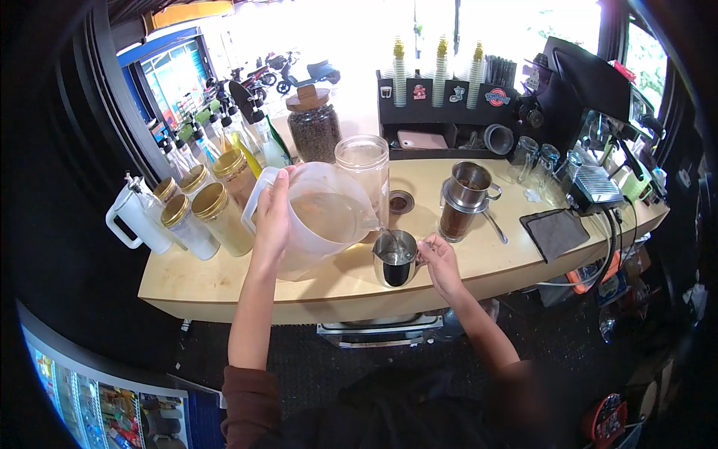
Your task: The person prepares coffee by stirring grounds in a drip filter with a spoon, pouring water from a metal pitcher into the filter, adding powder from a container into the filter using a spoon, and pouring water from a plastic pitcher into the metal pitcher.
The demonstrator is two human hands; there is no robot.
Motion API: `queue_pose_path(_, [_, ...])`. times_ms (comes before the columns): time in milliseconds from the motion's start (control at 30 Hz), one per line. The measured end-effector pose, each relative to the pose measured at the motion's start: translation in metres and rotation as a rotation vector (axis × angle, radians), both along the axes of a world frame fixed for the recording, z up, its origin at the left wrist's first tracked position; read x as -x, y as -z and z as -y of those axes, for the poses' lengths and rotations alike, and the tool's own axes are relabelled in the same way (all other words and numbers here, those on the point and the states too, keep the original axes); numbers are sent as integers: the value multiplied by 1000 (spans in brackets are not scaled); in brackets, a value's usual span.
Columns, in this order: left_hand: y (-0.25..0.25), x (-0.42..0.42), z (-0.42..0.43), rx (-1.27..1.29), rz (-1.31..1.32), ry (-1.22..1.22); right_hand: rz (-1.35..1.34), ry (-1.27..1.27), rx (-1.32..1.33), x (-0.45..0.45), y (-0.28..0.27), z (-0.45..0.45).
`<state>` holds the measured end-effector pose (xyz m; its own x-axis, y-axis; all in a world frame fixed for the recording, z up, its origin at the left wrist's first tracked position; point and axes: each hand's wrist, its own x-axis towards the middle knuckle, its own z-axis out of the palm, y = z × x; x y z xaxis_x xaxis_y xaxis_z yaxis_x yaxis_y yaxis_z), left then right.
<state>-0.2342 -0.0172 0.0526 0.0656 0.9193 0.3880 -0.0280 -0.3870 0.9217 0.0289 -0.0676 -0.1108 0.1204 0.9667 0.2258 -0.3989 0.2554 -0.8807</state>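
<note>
My left hand (274,213) is closed round the handle of a large translucent plastic pitcher (314,251), tilted to the right. Clear liquid runs from its spout into a small stainless steel milk jug (395,271) on the counter. With pinched fingers, my right hand (441,263) holds the jug by its handle. Behind the pitcher stands a clear jar (364,156). Right of the jug, a metal drip coffee filter (471,179) with dark grounds sits on a glass (455,222) of brown liquid, with a spoon handle (496,227) beside it.
Gold-lidded jars (217,213), a white jug (140,217) and pump bottles (265,138) crowd the left. A coffee-bean jar (314,131) stands behind. Stacked cups rise from a black organizer (449,123). Rightward are glass mugs (526,153), a dark cloth (555,233) and an espresso machine (594,179).
</note>
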Motion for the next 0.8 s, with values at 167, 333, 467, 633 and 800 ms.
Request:
queue_pose_path(167, [2, 0, -2, -3, -3, 0, 0, -2, 1, -1, 1, 0])
queue_pose_path(333, [2, -1, -1, -52, 7, -31, -2, 0, 8, -1, 0, 0])
queue_pose_path(467, [2, 0, -2, -12, -5, -15, -5, 1, 15, 0, -1, 1])
queue_pose_path(633, [2, 0, -2, -57, 1, -21, -5, 9, 13, 0, 0, 1])
queue_pose_path(800, [1, -2, 0, -50, -4, -53, 0, 13, 14, -1, 2, -1])
